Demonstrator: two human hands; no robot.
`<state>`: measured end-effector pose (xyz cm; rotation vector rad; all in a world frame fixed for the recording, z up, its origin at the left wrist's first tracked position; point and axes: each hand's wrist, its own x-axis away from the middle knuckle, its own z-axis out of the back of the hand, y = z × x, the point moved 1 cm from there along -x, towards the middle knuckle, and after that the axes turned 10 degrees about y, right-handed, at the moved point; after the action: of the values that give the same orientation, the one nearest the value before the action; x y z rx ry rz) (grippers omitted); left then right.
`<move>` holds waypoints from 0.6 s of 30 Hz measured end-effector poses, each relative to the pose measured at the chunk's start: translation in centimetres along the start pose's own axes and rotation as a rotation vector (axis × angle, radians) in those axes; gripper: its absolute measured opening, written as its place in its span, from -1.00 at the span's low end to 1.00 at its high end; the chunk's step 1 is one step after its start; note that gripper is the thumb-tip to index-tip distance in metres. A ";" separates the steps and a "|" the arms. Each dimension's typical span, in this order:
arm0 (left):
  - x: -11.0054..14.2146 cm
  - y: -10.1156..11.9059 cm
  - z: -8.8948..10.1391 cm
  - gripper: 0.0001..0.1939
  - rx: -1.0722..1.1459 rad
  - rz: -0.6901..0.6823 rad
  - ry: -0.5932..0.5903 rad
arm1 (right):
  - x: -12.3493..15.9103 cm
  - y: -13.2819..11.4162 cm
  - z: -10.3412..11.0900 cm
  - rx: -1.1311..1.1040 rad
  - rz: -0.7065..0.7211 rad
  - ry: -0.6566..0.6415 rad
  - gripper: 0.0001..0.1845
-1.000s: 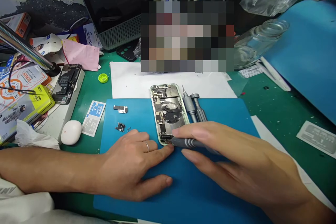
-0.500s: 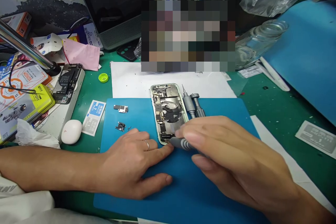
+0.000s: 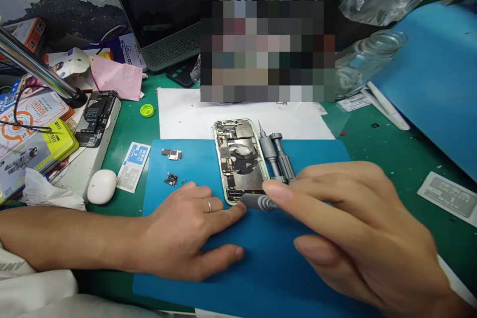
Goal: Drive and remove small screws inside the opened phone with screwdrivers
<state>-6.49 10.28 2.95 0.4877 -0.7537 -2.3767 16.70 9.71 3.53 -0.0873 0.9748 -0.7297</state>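
Note:
An opened smartphone [image 3: 249,146] lies on the blue mat, its circuit board and inner parts exposed. My left hand [image 3: 190,233] rests flat beside it, fingers stretched out, with the index fingertip against the phone's bottom edge. A grey screwdriver [image 3: 257,202] points at that bottom end, its far part hidden by my right hand [image 3: 357,228]. My right fingers curl round the screwdriver, index finger on top and thumb lower. To the phone's right lie two more screwdrivers [image 3: 269,151] [image 3: 283,159]. Small metal parts [image 3: 172,154] and a little black part [image 3: 171,179] sit left of the phone.
The blue mat [image 3: 261,268] overlaps a white sheet [image 3: 186,114]. At left are a white earbud case [image 3: 102,187], a blue-and-white card [image 3: 133,166] and another opened phone [image 3: 96,118] on a box. A glass jar [image 3: 372,59] leans at back right; part of the back is pixelated.
My right hand has shifted to the right, its index finger and thumb spreading farther apart. The screwdriver's visible end stays at the phone's bottom edge. My left hand has hardly moved.

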 end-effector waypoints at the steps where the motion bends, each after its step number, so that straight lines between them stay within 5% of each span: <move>1: 0.0 0.0 0.0 -0.55 0.000 0.000 -0.002 | 0.1 0.0 0.1 0.018 -0.006 0.010 -0.46; 9: 0.0 0.0 0.0 -0.55 0.023 0.033 -0.021 | -1.1 -0.1 -0.5 -0.091 0.074 0.002 -0.35; 18: -0.1 0.2 0.0 -0.73 0.033 0.071 0.003 | -1.1 -0.1 -1.5 -0.143 0.125 0.068 -0.64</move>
<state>-6.34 10.22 3.06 0.4698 -0.7968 -2.3006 15.11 10.68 3.47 -0.1256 1.0874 -0.5507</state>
